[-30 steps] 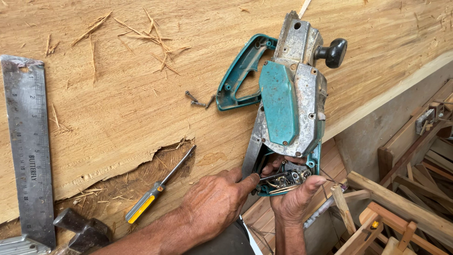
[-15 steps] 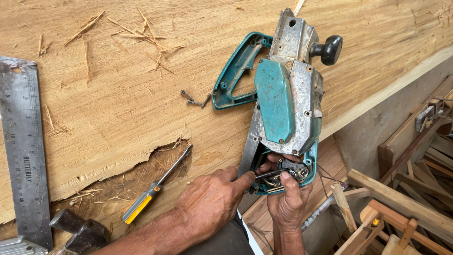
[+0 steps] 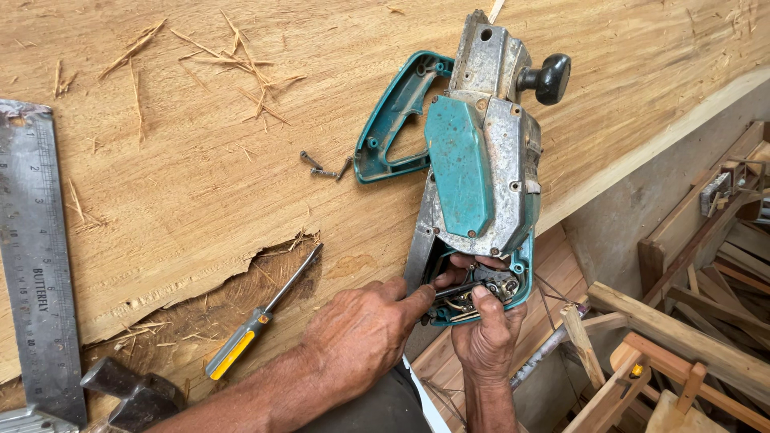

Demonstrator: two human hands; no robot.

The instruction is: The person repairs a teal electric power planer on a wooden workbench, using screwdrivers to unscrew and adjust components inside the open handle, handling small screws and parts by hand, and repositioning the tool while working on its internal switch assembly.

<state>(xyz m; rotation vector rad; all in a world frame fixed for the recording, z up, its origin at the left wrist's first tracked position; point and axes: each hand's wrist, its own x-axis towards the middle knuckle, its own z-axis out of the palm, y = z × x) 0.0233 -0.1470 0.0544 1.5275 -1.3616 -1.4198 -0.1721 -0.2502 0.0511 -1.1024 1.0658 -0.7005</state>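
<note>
1. Steel square lies flat at the far left edge of the wood slab, its ruled blade running near to far.
2. Hammer head, dark metal, sits at the near left corner, just right of the square's near end.
3. Screwdriver with a yellow and grey handle lies slanted in the broken hollow of the slab, tip pointing far and right.
4. Screws, a few loose ones, rest on the slab just left of the teal handle cover, which lies open side up.
5. Left hand is at the near end of the power planer, fingers bent, forefinger and thumb pinched at the wiring in the opened handle housing.
6. Planer lies on the slab's right part, black knob at its far end, opened teal housing hanging over the near edge.
7. Right hand cups the housing from below, thumb pressed on the exposed switch parts.
8. Timber frames stand lower down at the right.
</note>
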